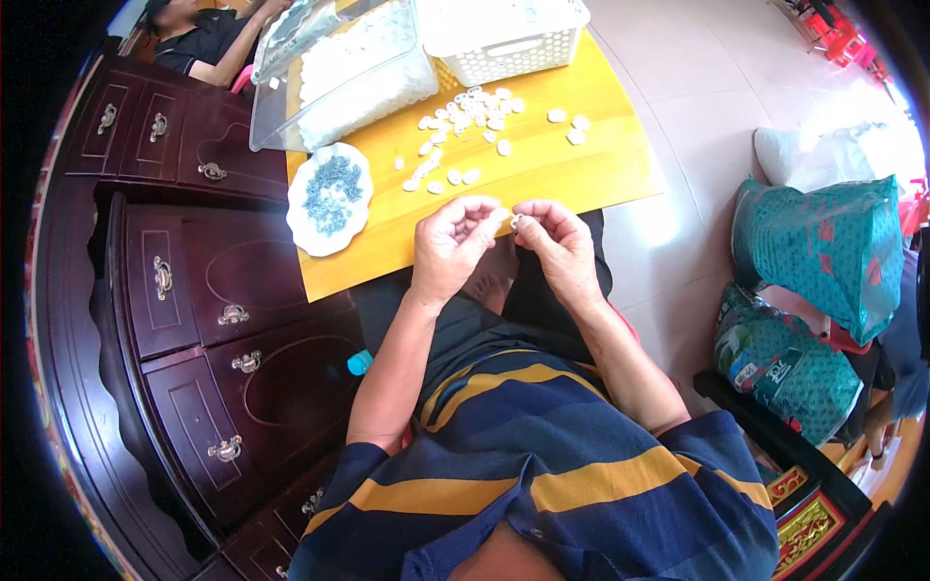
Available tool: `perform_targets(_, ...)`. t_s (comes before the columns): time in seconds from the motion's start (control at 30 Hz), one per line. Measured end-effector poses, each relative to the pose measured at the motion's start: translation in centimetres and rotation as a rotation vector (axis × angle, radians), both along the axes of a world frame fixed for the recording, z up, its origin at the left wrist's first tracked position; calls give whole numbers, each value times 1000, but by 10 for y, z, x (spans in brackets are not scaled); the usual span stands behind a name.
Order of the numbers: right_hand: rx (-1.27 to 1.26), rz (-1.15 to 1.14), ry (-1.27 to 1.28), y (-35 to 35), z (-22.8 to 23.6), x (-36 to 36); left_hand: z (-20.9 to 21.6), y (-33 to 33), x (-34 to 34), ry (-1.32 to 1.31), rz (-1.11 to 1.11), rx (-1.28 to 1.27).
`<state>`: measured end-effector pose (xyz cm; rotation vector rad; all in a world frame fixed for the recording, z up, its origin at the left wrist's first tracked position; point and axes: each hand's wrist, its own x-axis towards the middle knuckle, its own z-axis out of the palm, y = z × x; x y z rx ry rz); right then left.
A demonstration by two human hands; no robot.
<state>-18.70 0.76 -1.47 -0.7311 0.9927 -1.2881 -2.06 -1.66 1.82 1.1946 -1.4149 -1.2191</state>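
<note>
Yellow surface (591,169) at frame centre carries scattered white caps (475,111), a plate (302,228) of small metal parts at centre left, and a clear bin (334,73) heaped with white pieces at the top. Left hand (453,242) and right hand (557,242) meet at the near edge, each grip pinched shut on one small piece (514,221). Judging by the loose caps, plenty remains.

Off to the side there's a dark wooden cabinet (203,320) with brass drawer pulls, two stuffed teal sacks (823,252) on the tiled floor (697,107), and someone in black (208,44) sitting up top.
</note>
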Motion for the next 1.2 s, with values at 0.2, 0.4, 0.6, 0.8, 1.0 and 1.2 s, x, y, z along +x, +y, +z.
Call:
perform_targets(0.2,-21,28,3,0,1,0,-3,4,-2,18,-29,2)
perform_targets(0.4,-4,58,32,0,-4,-1,-4,2,-1,168,118,55)
perform_targets(0.6,21,73,24,0,-2,0,-9,4,-3,69,103,49)
perform_targets(0.8,44,86,37,0,-7,0,-10,3,-5,30,10,-45)
perform_targets(1.0,29,82,76,0,-6,0,-6,0,-1,-27,-41,-45)
perform_targets(1.2,21,74,142,0,-11,0,-2,-1,2,-94,-64,-58)
